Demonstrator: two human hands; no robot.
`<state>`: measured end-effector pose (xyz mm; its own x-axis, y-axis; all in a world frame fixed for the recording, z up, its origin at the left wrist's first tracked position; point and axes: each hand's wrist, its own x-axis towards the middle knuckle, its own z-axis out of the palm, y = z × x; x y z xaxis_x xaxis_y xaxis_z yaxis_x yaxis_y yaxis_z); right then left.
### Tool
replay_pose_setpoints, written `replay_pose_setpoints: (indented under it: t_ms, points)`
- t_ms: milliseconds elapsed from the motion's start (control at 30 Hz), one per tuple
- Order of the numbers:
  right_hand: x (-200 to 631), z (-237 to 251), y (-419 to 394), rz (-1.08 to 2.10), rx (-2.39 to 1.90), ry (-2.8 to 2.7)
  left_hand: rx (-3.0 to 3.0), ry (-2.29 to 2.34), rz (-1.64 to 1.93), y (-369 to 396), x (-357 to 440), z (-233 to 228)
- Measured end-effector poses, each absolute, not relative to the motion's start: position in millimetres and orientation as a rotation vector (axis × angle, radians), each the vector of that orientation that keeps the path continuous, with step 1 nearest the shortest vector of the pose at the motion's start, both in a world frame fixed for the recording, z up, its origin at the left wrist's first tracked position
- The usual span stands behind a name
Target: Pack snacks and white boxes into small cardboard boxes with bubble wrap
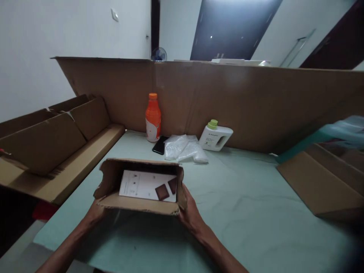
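Note:
I hold a small open cardboard box [136,203] by its two near corners above the pale green table [256,212]. My left hand [95,212] grips the left side and my right hand [190,212] grips the right side. Inside the box lies a white printed sheet [142,184] with two dark brown squares on it. The box flaps stand open.
Behind the box stand an orange bottle [152,117], a black phone [160,145], a bubble-wrap bag [183,148] and a white jug with a green cap [215,135]. A tall cardboard wall [256,102] backs the table. Cardboard boxes flank it at left [51,148] and right [324,182].

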<state>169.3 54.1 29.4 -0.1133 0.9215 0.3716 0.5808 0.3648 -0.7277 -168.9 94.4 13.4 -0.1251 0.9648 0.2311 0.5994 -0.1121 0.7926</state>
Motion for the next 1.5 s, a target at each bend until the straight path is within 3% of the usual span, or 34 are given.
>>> replay_pose_setpoints:
  t_ms: [200, 300, 433, 633, 767, 933, 1133, 1500]
  points:
    - [207.1, 62.9, 61.9, 0.662, -1.476, -1.890, 1.699, 1.692, 1.090, 86.0, -126.6, 34.1]
    - [247.4, 66.6, 79.2, 0.413, -1.453, -2.105, 1.694, 1.730, 1.002, 84.4, -125.0, 20.8]
    - [271.2, 66.5, 144.6, -0.108, -1.728, -2.344, 1.646, 1.732, 0.877, 87.5, -124.1, -5.6]
    - [245.7, 69.1, 233.5, -0.174, -1.682, -2.569, 1.628, 1.808, 0.927, 84.7, -122.1, -32.5]
    - [250.0, 76.9, 205.8, -0.211, -1.693, -2.485, 1.620, 1.805, 0.956, 84.2, -127.6, -37.8]
    - [310.5, 71.5, 89.9, -0.432, -1.629, -2.305, 1.640, 1.748, 0.925, 85.1, -128.3, -30.0]
    - [353.4, 79.3, 19.8, -0.135, -1.629, -2.281, 1.604, 1.773, 0.977, 85.0, -122.2, -22.9]
    - [233.2, 68.3, 211.0, -0.044, -1.678, -2.435, 1.662, 1.731, 1.102, 83.5, -113.2, -25.2]
